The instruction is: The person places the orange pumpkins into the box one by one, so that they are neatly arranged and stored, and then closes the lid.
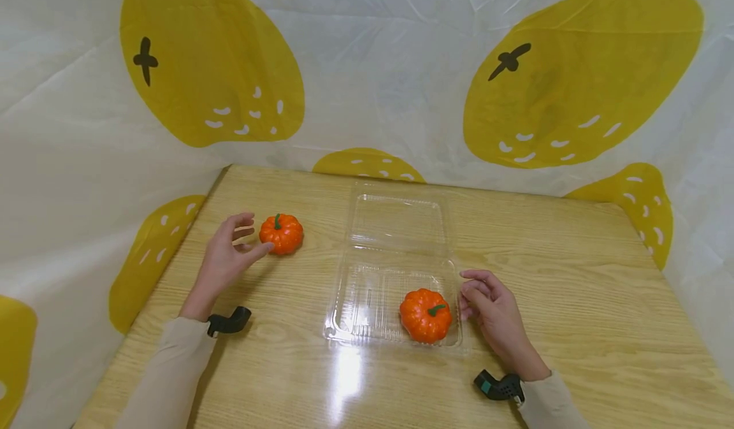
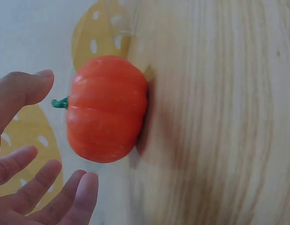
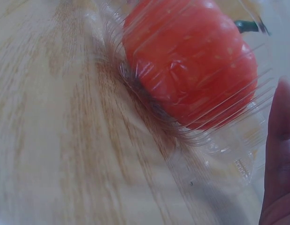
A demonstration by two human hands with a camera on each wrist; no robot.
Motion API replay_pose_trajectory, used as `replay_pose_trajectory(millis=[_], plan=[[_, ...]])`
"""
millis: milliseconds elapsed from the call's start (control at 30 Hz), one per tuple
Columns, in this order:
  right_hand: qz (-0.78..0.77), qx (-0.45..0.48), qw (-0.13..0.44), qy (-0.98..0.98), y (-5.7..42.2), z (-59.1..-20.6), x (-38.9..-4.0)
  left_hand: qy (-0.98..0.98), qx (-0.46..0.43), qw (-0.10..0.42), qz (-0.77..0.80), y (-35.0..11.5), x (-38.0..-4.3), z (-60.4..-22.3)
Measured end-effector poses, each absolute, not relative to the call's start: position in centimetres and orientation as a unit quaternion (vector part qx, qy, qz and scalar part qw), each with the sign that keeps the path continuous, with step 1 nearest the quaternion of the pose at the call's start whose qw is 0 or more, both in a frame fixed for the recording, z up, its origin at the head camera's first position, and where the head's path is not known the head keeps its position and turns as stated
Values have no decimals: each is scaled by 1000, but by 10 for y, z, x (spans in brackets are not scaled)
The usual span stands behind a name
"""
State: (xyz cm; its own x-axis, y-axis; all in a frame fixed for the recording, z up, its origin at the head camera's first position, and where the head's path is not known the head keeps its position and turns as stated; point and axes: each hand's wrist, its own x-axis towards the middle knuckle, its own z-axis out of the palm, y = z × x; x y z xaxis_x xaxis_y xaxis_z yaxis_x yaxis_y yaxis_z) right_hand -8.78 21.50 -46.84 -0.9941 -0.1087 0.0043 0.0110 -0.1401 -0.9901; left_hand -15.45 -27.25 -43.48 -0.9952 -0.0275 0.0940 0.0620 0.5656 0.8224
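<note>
A small orange toy pumpkin (image 1: pixel 281 234) with a green stem stands upright on the left part of the table. My left hand (image 1: pixel 229 250) is beside it, thumb and fingers spread around its near left side. In the left wrist view a gap shows between the fingers and the pumpkin (image 2: pixel 107 108). A second orange pumpkin (image 1: pixel 425 315) sits in the right part of the base of a clear plastic clamshell box (image 1: pixel 358 301), its stem tilted right. My right hand (image 1: pixel 494 314) is at the box's right rim with loosely bent fingers. The ribbed clear wall covers this pumpkin (image 3: pixel 189 65) in the right wrist view.
The box's lid (image 1: pixel 401 222) lies folded back flat, away from me, on the wooden table (image 1: pixel 562 257). A white cloth (image 1: pixel 378 65) with yellow fruit prints hangs behind the table and along its sides. Each wrist carries a black camera mount (image 1: pixel 229 320).
</note>
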Motion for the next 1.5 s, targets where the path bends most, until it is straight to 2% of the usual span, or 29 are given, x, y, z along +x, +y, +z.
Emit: replay_pose_trajectory(millis=[800, 1500], plan=[[-756, -41, 39, 652, 216, -470, -88, -886, 15, -9, -463, -256, -168, -444], [-754, -32, 42, 655, 216, -469, -88, -909, 9, -4, -417, -248, -172, -447]])
